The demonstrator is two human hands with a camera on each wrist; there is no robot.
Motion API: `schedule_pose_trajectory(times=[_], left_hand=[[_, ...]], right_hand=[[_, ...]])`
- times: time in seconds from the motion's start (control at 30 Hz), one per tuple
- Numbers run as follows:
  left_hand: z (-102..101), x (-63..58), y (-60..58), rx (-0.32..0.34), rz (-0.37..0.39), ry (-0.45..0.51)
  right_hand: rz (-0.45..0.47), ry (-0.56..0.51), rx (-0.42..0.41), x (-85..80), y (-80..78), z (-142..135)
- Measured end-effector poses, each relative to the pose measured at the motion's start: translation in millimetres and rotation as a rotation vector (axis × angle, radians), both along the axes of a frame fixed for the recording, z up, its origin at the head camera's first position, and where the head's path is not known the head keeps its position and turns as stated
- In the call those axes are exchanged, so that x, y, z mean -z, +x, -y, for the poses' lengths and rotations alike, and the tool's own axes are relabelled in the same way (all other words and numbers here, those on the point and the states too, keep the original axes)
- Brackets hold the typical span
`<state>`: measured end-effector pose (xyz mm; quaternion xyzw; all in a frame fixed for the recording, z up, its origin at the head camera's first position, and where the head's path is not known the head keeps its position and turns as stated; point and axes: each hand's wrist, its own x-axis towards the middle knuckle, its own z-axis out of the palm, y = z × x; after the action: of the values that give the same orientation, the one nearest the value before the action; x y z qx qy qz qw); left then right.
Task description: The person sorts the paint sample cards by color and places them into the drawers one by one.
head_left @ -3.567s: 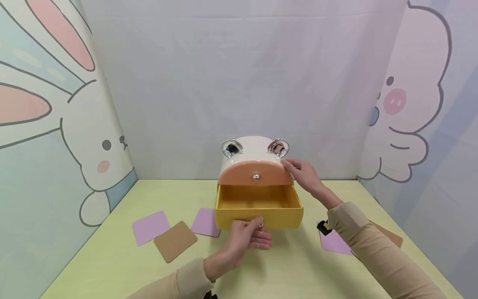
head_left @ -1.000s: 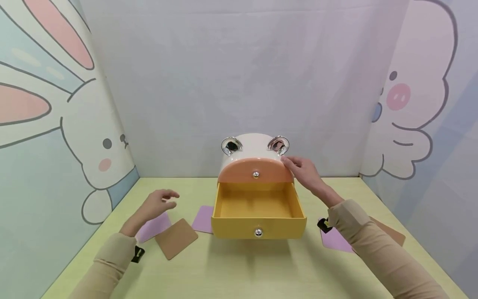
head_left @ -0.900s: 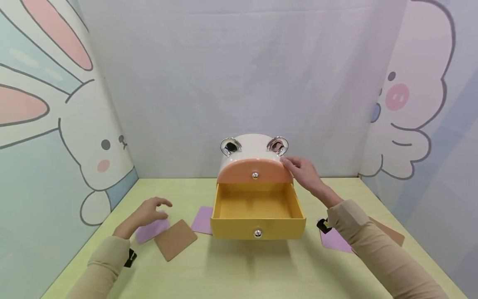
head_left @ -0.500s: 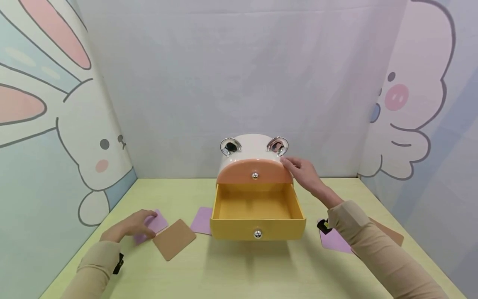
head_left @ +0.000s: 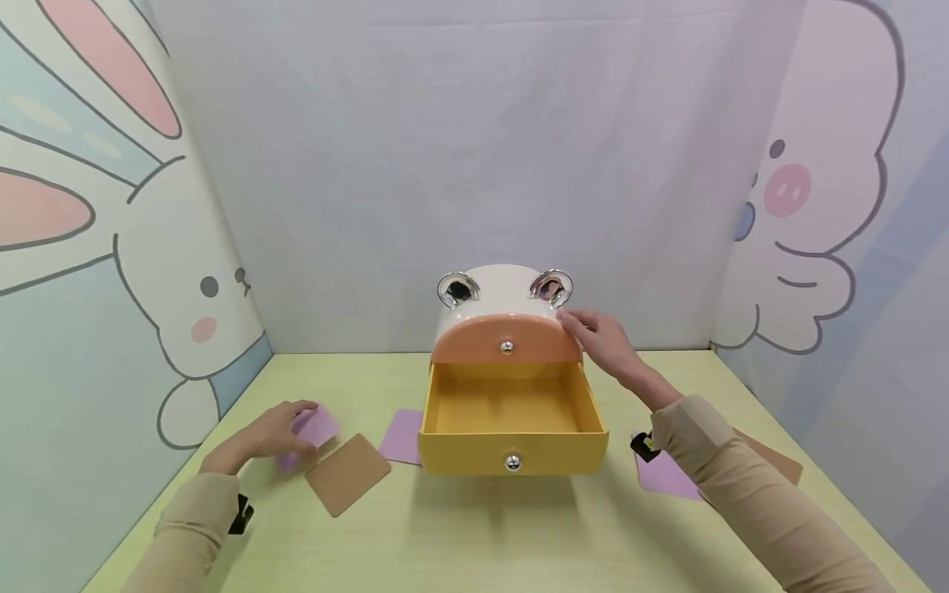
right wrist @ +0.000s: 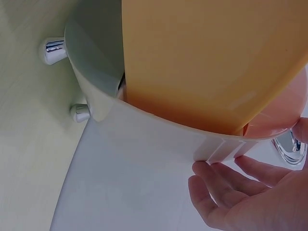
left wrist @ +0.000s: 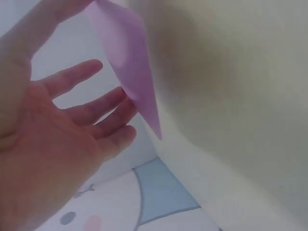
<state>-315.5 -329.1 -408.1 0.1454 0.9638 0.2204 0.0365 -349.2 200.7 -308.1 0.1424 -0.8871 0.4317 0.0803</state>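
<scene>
In the head view my left hand (head_left: 270, 432) holds a purple card (head_left: 315, 426) by its edges, thumb on one side and fingertips on the other. The left wrist view shows this card tilted above the table, its shadow beneath. A small frog-like drawer cabinet (head_left: 493, 290) has a white shell, silver ring eyes and a pink upper drawer (head_left: 482, 339), pushed in. Its yellow lower drawer (head_left: 467, 453) is pulled out, with nothing inside. My right hand (head_left: 604, 346) rests on the cabinet's right upper side; the right wrist view shows fingertips touching the white shell (right wrist: 159, 139).
A brown card (head_left: 347, 475) and another purple card (head_left: 401, 436) lie left of the cabinet. To the right, a purple card (head_left: 663, 476) and a brown card (head_left: 774, 461) lie partly behind my right forearm. Printed curtains (head_left: 474, 165) enclose the table (head_left: 489, 552).
The yellow drawer came further out and my left hand left its knob, moved left and down to the purple card, then raised it slightly. My right hand stayed on the cabinet.
</scene>
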Motion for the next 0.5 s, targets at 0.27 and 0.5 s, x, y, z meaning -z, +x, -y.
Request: schedule_pose_trajectory(times=[0.27,0.5], left_hand=[[-27,-40.6,4.1,0.102,-0.046,0.105],[-59,-69.4,15.1,0.227,-0.152,0.083]], right_hand=[[0.007,0.006,0.003,-0.5,-0.3,-1],[0.002,0.011,0.008,0.0,-0.7,-1]])
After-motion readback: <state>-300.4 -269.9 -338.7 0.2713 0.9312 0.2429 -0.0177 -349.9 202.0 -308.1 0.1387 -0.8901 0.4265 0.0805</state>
